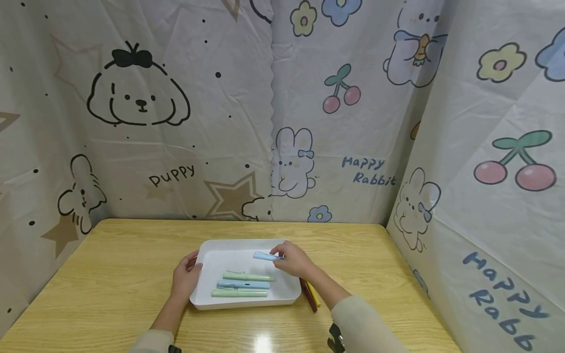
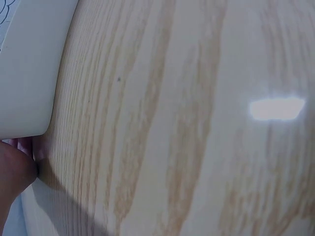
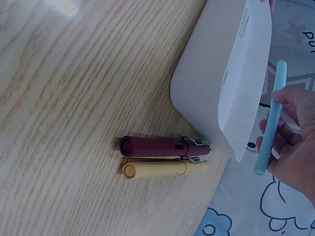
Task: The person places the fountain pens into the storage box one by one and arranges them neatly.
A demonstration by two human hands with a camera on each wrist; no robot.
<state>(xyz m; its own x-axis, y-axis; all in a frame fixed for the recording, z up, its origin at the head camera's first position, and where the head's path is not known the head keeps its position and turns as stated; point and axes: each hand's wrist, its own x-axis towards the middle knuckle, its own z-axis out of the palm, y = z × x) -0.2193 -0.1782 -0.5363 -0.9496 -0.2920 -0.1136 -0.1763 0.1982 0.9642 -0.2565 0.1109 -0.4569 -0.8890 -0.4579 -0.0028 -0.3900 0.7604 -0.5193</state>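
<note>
A white rectangular tray (image 1: pixel 247 306) stands on the table, its wall filling the upper left of the left wrist view. My left hand (image 1: pixel 185 277) grips the tray's left side, thumb by the rim; its fingers are partly hidden. Above the tray's right half, my right hand (image 1: pixel 292 260) pinches a light blue pen (image 1: pixel 263 256) between thumb and fingers; the right wrist view shows this pen (image 3: pixel 280 76) clear of the wall. In the tray lie a green pen (image 1: pixel 247 276), a blue pen (image 1: pixel 243 284) and another green pen (image 1: pixel 238 293), roughly parallel.
Right of the tray, a dark red pen (image 3: pixel 152 146) and a yellow pen (image 3: pixel 157 169) lie side by side on the wooden table (image 1: pixel 132 260), near the tray's corner. A printed cloth (image 1: pixel 229 147) hangs behind the table and along its sides.
</note>
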